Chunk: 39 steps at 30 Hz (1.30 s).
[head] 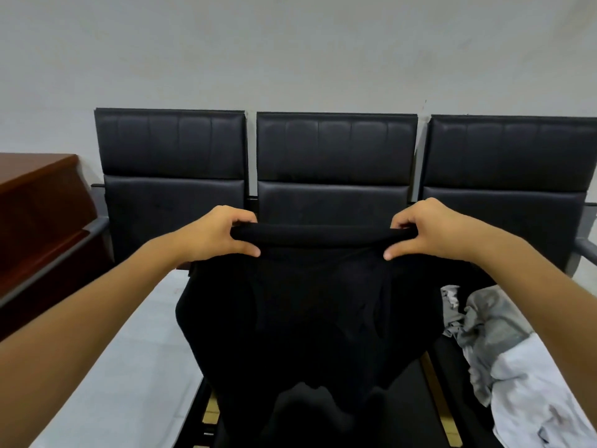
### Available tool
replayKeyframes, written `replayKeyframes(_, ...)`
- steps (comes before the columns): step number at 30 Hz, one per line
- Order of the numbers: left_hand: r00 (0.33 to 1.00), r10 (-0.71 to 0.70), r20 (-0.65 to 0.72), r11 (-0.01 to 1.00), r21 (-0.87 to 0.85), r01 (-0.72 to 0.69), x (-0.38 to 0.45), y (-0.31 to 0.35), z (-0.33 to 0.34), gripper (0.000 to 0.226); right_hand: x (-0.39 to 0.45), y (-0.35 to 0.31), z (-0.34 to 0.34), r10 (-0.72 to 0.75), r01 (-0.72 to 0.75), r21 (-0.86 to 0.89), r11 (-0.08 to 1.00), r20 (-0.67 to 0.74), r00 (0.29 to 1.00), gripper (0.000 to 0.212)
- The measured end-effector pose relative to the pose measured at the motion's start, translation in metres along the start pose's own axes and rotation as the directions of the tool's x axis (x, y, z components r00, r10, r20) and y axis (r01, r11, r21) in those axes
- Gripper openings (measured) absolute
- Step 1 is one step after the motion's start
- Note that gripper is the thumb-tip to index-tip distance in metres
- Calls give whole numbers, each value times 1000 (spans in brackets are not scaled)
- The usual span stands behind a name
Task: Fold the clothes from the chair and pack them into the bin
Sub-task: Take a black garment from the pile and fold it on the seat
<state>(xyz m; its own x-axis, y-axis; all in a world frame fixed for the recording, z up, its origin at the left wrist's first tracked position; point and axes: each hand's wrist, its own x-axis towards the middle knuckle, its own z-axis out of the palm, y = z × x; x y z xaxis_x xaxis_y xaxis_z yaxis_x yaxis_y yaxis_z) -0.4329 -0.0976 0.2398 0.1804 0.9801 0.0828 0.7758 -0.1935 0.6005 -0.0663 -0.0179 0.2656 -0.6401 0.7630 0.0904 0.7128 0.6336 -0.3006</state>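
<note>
Against a plain pale wall stands a row of three black padded leather chairs (pixel 336 163). Before the middle one a black fabric garment (pixel 310 312) hangs stretched between both hands — its rolled top edge runs straight from one to the other. Left hand (pixel 216 232) and right hand (pixel 429 229) each pinch an end, fingers curled over it. A crumpled grey-and-white heap of clothes (pixel 504 350) lies below the right forearm — on the right seat.
</note>
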Motion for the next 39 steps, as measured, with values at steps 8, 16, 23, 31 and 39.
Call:
replayKeyframes(8, 983, 37, 179, 976, 204, -74, -18, -6, -7, 43, -7, -9, -1, 47, -27, -125, 992, 154, 987, 26)
replayKeyframes(16, 987, 145, -68, 989, -9, -146, -25, -11, 2, 28, -14, -1, 13, -45, 46, 25, 999, -46, 998, 19)
replayKeyframes(23, 937, 252, -241, 960, 187, -210, -23, -3, -3, 23, -15, 5, 10, -46, 86, 146, 986, -256, 966, 32)
replayKeyframes(31, 938, 282, -202, 886, 431, -173, -24, -1, -24, 24, -13, 1, -11, -76, 69, -41, 997, -225, 971, 26)
replayKeyframes(39, 939, 199, -281, 972, 181, -152, -30, 4, -33, 36, -18, 3, -12, -37, 59, 86, 995, -246, 969, 25)
